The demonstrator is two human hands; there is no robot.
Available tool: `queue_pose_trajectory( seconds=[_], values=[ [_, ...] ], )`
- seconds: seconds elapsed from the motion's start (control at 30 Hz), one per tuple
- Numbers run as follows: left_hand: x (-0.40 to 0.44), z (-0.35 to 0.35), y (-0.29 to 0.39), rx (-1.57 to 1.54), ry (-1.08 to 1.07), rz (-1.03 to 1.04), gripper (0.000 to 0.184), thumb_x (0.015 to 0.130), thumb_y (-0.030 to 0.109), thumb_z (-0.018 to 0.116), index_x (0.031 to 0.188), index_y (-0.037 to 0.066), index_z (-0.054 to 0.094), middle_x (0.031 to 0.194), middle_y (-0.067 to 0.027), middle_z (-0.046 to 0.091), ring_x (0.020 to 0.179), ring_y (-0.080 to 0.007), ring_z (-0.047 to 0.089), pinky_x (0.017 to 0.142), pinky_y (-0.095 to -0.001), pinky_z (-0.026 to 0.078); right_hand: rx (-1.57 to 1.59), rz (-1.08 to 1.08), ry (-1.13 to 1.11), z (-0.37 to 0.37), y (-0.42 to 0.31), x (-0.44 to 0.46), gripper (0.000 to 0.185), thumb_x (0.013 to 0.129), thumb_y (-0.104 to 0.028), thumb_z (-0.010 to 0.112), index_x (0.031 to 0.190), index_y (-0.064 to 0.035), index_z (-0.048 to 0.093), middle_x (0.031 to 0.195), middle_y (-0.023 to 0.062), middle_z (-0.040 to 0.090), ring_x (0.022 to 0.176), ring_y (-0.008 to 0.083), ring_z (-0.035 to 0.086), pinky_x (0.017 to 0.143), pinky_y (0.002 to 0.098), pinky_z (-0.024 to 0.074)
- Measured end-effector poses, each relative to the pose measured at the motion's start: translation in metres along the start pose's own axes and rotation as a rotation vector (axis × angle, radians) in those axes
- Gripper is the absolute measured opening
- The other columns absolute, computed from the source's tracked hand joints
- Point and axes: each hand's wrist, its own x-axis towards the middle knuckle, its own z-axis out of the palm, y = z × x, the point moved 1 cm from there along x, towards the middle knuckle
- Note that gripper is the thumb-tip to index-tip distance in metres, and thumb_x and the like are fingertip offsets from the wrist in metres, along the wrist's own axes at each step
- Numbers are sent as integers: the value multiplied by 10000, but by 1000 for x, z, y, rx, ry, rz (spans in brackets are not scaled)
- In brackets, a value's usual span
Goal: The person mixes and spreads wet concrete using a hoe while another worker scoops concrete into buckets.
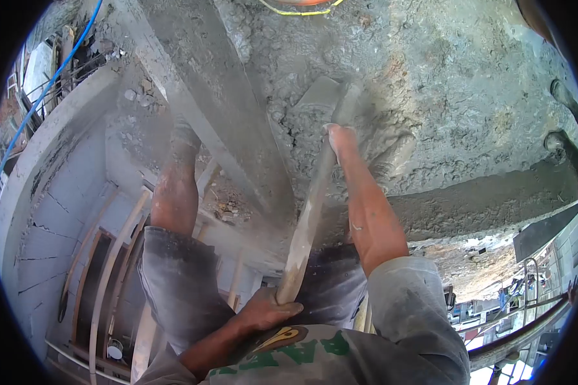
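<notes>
Both of my hands grip a hoe with a long, mud-smeared wooden handle [311, 212]. Close to my body, my left hand [270, 311] is closed around the handle's near end. Farther up, my right hand [342, 141] wraps the handle a short way below the blade. The flat grey hoe blade [319, 93] rests in wet grey concrete [430, 96], partly sunk or coated with it. To the left of the handle, a long concrete-covered beam or board edge [205, 90] slants across the view.
My bare leg [176, 192] stands left of the beam. A blue hose or cable [45, 96] runs along the upper left. A round orange thing with a yellow edge [302, 5] shows at the top. Dark foot-like shapes [562, 144] are at right. Below left lies a lower room with wooden poles [112, 276].
</notes>
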Motion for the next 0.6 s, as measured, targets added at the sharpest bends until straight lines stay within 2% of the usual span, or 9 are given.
queue_pose_trajectory(
  seconds=[0.1,0.17,0.2,0.27,0.33,0.37,0.43,0.53,0.6],
  values=[
    [-15,21,6,23,-44,66,383,732,323,683,813,-43,608,702,-93,598,623,-169,562,578,-308,441,182,258,-43,-16,6,-34,402,709,-305,609,842,72,649,914,216,651,899,302,627,818,344,459],
    [-25,18,-12,87,-80,-103,479,715,398,674,881,-48,621,772,-141,628,702,-221,594,662,-338,454,361,440,-88,-12,26,-64,397,707,-297,613,841,75,648,917,202,656,891,283,631,829,332,458],
    [-24,12,-14,128,-84,-161,530,707,435,669,916,-51,628,807,-165,643,741,-247,610,705,-354,461,231,358,-98,-3,54,-67,384,705,-277,617,847,78,644,909,190,656,873,278,633,802,339,468],
    [-24,12,1,176,-108,-76,525,727,445,637,917,-45,634,863,-173,640,824,-246,609,764,-350,452,149,291,-53,9,92,-46,321,699,-247,617,818,50,639,835,152,640,786,264,619,720,347,468],
    [-33,19,6,221,-112,-9,510,747,437,614,927,-40,632,900,-176,634,861,-241,603,796,-348,442,221,383,-26,22,100,-59,224,693,-227,608,748,-12,638,700,101,611,647,244,587,611,351,448],
    [-39,23,9,167,-141,27,485,787,433,583,912,-34,627,941,-181,622,892,-233,587,818,-345,429,266,461,-74,27,105,-72,220,689,-231,610,748,-21,637,706,99,609,649,241,585,607,353,448],
    [-46,26,0,91,-84,42,493,803,442,571,919,-34,619,932,-181,617,885,-237,583,811,-339,431,359,562,-135,3,61,-80,213,681,-239,615,749,-38,636,718,94,605,651,237,582,598,358,448],
    [-80,18,38,179,-157,39,556,807,506,558,946,-31,596,868,-172,614,845,-240,580,762,-334,432,330,512,-169,-12,46,-90,203,725,-244,588,806,-64,631,748,89,598,674,221,575,593,372,451],
    [-107,9,59,239,-230,72,580,804,527,549,965,-29,586,832,-164,611,820,-236,580,737,-335,431,464,413,-200,-27,36,-93,195,767,-249,561,854,-81,611,767,83,584,680,214,563,589,378,453]
  ],
)
